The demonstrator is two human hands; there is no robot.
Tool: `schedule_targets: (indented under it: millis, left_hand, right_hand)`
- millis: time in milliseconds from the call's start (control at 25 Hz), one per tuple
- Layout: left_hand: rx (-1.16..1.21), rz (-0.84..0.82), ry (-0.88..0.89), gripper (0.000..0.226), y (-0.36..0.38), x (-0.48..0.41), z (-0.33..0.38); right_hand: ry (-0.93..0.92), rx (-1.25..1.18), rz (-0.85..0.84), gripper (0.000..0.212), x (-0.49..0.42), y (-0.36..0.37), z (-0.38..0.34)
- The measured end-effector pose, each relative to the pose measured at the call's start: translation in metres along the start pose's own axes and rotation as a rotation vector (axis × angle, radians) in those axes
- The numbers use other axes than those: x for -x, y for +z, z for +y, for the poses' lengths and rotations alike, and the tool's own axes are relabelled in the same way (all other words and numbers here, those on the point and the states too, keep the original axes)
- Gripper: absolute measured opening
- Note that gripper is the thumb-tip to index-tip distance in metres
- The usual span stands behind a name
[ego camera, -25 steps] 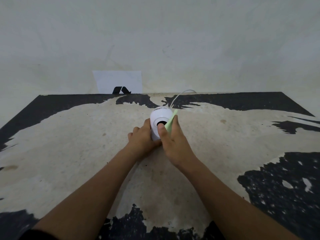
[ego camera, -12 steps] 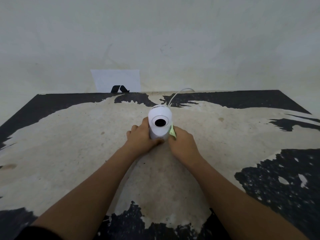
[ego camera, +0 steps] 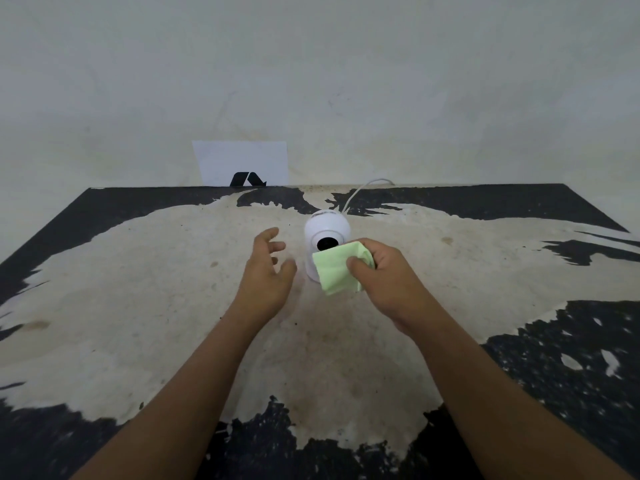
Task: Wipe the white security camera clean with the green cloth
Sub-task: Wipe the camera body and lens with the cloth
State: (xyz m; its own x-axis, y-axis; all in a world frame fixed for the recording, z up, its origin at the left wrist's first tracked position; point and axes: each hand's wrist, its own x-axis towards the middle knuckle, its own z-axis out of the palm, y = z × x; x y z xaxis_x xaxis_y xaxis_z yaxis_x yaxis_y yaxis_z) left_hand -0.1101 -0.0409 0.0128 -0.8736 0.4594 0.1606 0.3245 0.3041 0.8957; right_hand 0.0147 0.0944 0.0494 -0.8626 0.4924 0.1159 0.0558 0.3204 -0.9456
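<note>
The white security camera stands upright on the worn table, its dark lens facing me. A white cable runs from its back toward the wall. My right hand grips the folded green cloth, which hangs in front of the camera's lower body and hides its base. My left hand hovers just left of the camera, fingers spread, touching nothing.
A white sheet of paper with a black mark leans against the wall behind the table's far edge. The tabletop is black with large patches worn to beige. A plain wall rises behind it.
My left hand has let go of the camera and moved away to the left, fingers opening. My right hand has pulled back with the cloth, which now hangs unfolded in front of the camera.
</note>
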Motion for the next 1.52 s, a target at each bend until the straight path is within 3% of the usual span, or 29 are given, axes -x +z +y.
schedule_targets:
  millis: [40, 120, 240, 320, 480, 560, 640, 840, 1000, 1160, 1280, 1520]
  left_hand:
    - [0.148, 0.041, -0.010, 0.041, -0.006, 0.008, 0.009]
    - [0.293, -0.036, -0.019, 0.029, -0.016, 0.018, 0.023]
    - [0.288, -0.222, -0.030, 0.013, -0.020, 0.026, 0.026]
    - [0.289, -0.099, -0.043, 0.015, -0.022, 0.025, 0.017]
    - [0.457, 0.253, -0.267, 0.024, -0.022, 0.011, 0.008]
    - [0.394, 0.268, -0.329, 0.019, -0.011, 0.003, 0.007]
    - [0.328, 0.167, -0.345, 0.012, 0.007, -0.002, 0.009]
    - [0.304, 0.075, -0.325, 0.022, 0.040, -0.001, 0.020]
    - [0.318, 0.050, -0.091, 0.040, 0.044, -0.002, 0.022]
    - [0.291, -0.014, 0.024, 0.051, 0.034, -0.015, 0.037]
    - [0.141, -0.041, 0.086, 0.050, 0.032, -0.020, 0.032]
    - [-0.053, -0.063, 0.028, 0.042, 0.043, -0.004, 0.008]
  right_hand:
    - [-0.012, -0.028, -0.017, 0.019, -0.001, 0.000, -0.002]
    - [-0.025, -0.099, -0.056, 0.023, -0.004, 0.005, -0.004]
    - [-0.019, -0.163, -0.115, 0.025, -0.007, 0.015, -0.006]
    - [-0.009, -0.146, -0.041, 0.030, -0.010, 0.018, -0.004]
    - [0.049, -0.026, 0.207, 0.041, -0.030, 0.006, 0.002]
    - [0.077, -0.033, 0.167, 0.044, -0.041, 0.006, 0.006]
    - [0.109, -0.097, 0.084, 0.042, -0.047, 0.011, 0.010]
    - [0.170, -0.233, 0.061, 0.035, -0.052, 0.014, 0.013]
    - [0.159, -0.231, 0.068, 0.036, -0.054, 0.015, 0.018]
    - [0.145, -0.212, 0.077, 0.037, -0.056, 0.017, 0.024]
    - [0.132, -0.190, 0.086, 0.039, -0.057, 0.019, 0.028]
    - [0.135, -0.201, 0.110, 0.038, -0.058, 0.023, 0.030]
